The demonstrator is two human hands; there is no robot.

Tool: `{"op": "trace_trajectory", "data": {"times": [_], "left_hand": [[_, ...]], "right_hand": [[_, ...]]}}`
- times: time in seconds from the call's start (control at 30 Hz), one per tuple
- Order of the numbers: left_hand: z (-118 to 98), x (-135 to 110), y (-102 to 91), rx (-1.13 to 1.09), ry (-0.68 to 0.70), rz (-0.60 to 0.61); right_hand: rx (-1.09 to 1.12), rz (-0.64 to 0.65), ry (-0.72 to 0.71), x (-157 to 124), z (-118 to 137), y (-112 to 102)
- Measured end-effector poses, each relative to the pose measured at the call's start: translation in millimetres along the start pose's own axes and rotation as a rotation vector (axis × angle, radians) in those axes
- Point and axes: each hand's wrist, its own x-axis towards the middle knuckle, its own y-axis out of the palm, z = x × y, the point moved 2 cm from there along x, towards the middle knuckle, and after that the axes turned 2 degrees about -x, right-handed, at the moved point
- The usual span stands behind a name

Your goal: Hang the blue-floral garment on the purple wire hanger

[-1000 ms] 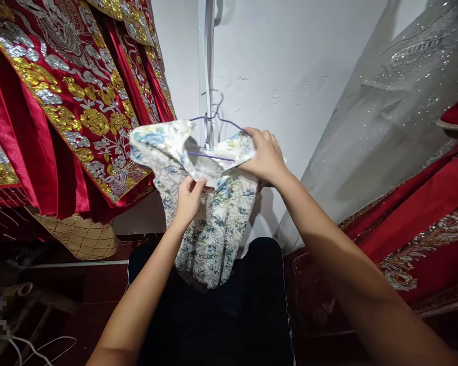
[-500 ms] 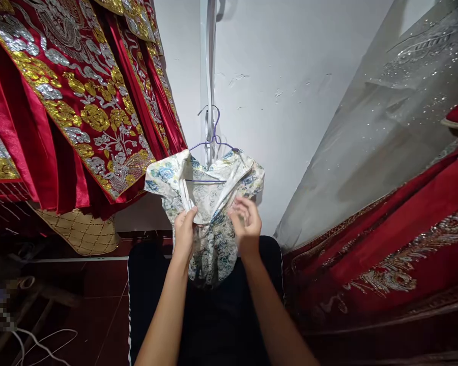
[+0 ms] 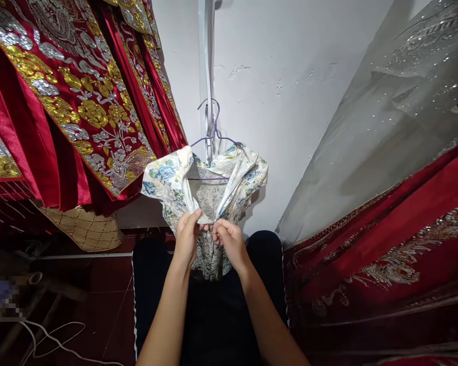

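Observation:
A floral dress, white with blue and yellow flowers and short sleeves, hangs on a purple wire hanger. Its front neckline is spread apart, showing the inside of the back. My left hand pinches the left front edge near the bottom of the opening. Close beside it, my right hand is closed on the right edge at the same height. The cloth between the fingertips is partly hidden. The lower part of the dress drops between my forearms toward my lap.
A white pole carries the hanger against the pale wall. Red embroidered garments hang at left. A sparkly sheer cloth and a red beaded garment are at right. White cables lie at lower left.
My right hand has moved left and down from beside the dress to its front edge, and its fingers have closed there. My left hand keeps its pinch.

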Motion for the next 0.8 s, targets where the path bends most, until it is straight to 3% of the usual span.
{"op": "trace_trajectory", "data": {"times": [0.1,0.23,0.47,0.6,0.8], "left_hand": [[2,0,-8.9,0.117,0.036,0.044],[12,-5,-19.9,0.391,0.023,0.166],[10,-17,-7.9,0.626,0.131,0.288],[7,-20,-3.2,0.707,0.178,0.246],[23,-20,-6.4,0.638,0.191,0.147]], "right_hand": [[-0.06,-0.071,-0.006,-3,5,-5],[-0.105,-0.057,-0.007,-5,10,-5],[-0.149,0.014,0.026,-10,16,-5],[-0.073,0.061,0.036,-11,23,-6],[0.079,-0.007,0.129,-9,31,-6]]}}
